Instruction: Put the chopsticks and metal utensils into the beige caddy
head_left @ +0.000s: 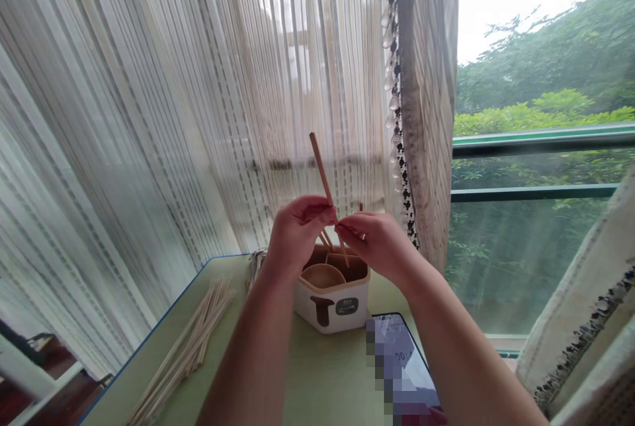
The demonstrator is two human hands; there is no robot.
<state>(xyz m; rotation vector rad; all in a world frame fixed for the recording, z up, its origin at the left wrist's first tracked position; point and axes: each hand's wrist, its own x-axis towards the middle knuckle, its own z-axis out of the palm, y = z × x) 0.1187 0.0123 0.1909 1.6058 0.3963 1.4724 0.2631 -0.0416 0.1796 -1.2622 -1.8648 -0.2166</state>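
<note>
Box (330, 296) holds sticks (329, 241) while left hand (296, 227) and right hand (381, 239) pinch another stick (321, 168).

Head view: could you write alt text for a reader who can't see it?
A person's left hand and right hand pinch a tilted wooden stick over a white container with a brown rim. On the green table, pale sticks lie to the left and a phone to the right; a sheer curtain hangs behind.
</note>
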